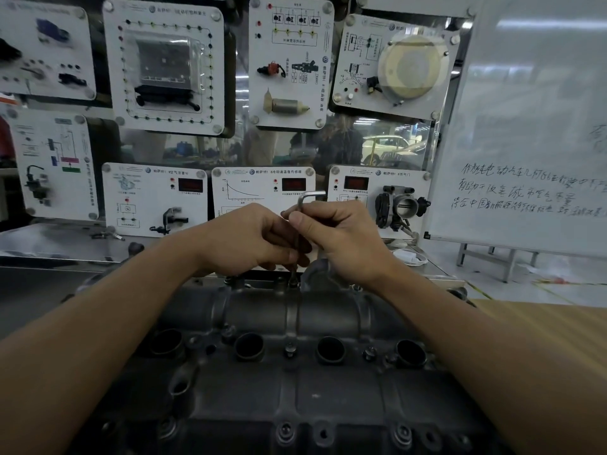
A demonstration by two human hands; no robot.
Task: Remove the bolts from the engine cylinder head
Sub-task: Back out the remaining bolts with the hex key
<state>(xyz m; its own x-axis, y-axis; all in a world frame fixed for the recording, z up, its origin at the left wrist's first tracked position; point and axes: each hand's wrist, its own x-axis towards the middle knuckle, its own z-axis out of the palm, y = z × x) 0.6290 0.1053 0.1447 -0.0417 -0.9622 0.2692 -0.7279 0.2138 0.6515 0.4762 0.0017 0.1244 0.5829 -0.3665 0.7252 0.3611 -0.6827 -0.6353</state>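
At the far edge of the head [295, 399], which lies dark and grey across the near middle of the view, a hex key [300, 201] stands upright with its lower tip set in a bolt [293, 284]. Just under the key's bend the right hand [345, 239] pinches the upper shaft, thumb against curled fingers, and the short arm sticks out to the right above the knuckles. From the other side the left hand [243, 239] comes in, its fingers curled round the shaft lower down and touching the right hand's fingertips. Both forearms reach forward over the head. Four round wells [249, 347] run in a row across it; among them sit two more bolts [290, 349], and others line the near edge. Behind stand white training panels [164, 67], one bearing a throttle body [402, 205]. At the right a whiteboard [525, 126] with handwriting stands above a wooden top [542, 326]
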